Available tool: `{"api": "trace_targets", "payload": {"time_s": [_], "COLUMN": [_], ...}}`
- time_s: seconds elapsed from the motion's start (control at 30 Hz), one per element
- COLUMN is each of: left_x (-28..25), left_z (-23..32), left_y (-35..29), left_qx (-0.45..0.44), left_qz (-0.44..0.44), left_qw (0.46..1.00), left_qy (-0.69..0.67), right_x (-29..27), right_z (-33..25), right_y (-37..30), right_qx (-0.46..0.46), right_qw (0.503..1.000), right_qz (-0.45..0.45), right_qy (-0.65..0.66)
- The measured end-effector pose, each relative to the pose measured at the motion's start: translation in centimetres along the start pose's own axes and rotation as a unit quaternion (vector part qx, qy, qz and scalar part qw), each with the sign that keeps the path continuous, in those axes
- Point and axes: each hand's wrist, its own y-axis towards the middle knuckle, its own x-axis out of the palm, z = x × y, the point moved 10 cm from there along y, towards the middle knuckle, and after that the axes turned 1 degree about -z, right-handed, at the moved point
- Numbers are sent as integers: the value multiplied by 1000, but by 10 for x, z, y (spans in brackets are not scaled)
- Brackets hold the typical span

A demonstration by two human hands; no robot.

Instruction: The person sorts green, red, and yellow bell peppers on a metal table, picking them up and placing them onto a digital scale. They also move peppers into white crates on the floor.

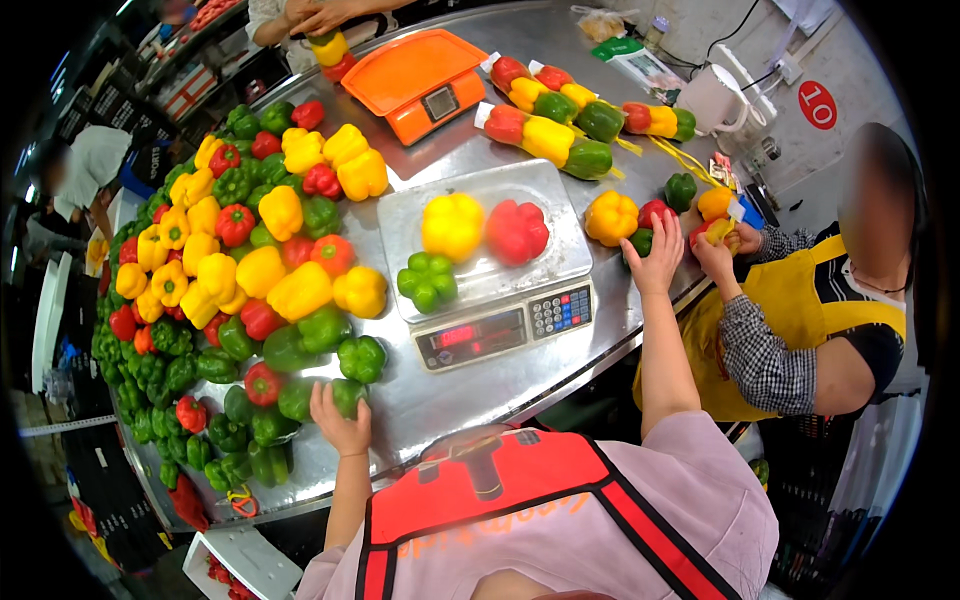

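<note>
My left hand [342, 424] curls its fingers around a green bell pepper [350, 394] at the near edge of the pile. To the right, my right hand [656, 258] has its fingers spread over a red bell pepper [653, 212] and a green one [641, 241], beside a yellow-orange pepper [611, 217]. Between my hands stands a digital scale [470, 338]. On its metal pan lie a yellow pepper [452, 225], a red pepper [517, 232] and a green pepper [426, 281], apart from both hands.
A large pepper pile [200, 270] covers the left side. An orange scale [420, 75] and wrapped three-colour pepper packs [545, 138] lie farther back. At right, a co-worker in a yellow apron [690, 350] handles peppers with tape. Another person's hands [325, 15] hold a pack at the far edge.
</note>
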Motion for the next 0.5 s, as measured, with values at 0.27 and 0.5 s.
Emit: {"api": "trace_targets", "payload": {"time_s": [0.27,0.5], "left_x": [-2,-9], "left_z": [0,21], "left_y": [1,10], "left_qx": [-17,0], "left_qz": [-1,-30], "left_qw": [1000,993], "left_qy": [12,110], "right_x": [63,54], "right_z": [-38,-51], "right_y": [35,46], "right_qx": [1,15], "right_qw": [968,989], "right_qz": [-212,-143], "right_qy": [-131,40]}}
